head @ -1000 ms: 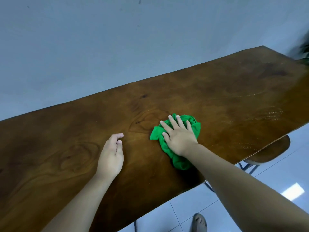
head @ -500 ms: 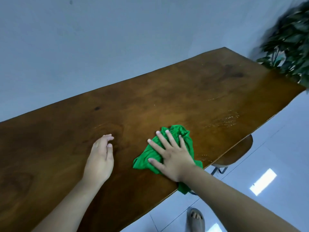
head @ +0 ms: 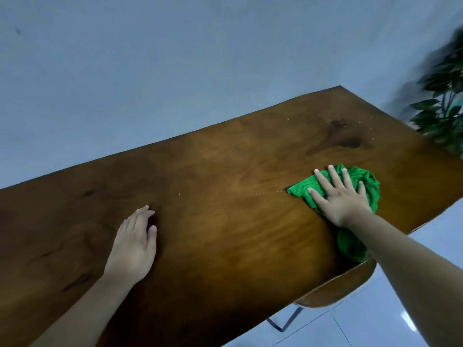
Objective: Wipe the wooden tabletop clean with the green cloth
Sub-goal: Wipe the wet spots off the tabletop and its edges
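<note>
**Right palm flat on the green cloth, left hand braced on bare wood**

The right hand (head: 342, 199) lies palm down on the green cloth (head: 365, 182), fingers spread and straight, pressing the fabric to the wood rather than gripping it (nothing is curled around the cloth, so this is a flat press, not a grasp). The fingertips point toward 11 o'clock. The bare forearm runs back from the wrist toward 5 o'clock and leaves the view at the lower right corner.

The left hand (head: 135, 242) rests flat on the wooden tabletop (head: 225, 209), well apart from the cloth, at about 8 o'clock from it. Its fingers are extended and close together, thumb alongside, and it holds nothing. Its forearm trails off toward 7 o'clock.

The cloth is bunched and wrinkled. Most of it sits under and beyond the right hand, toward 1 o'clock, near the table's near edge; a second fold shows below the wrist at 6 o'clock, right at that edge.

A faint dotted line of pale specks (head: 269, 192) runs from the cloth's left corner toward 9 o'clock. More specks lie near a dark knot (head: 348, 141) in the wood, at 12 o'clock from the cloth.

Under the table's near edge a wooden stool (head: 335, 289) with a metal frame shows above pale floor tiles (head: 350, 329). A blurred leafy plant (head: 443, 108) stands at 2 o'clock, against the plain wall (head: 175, 58).
</note>
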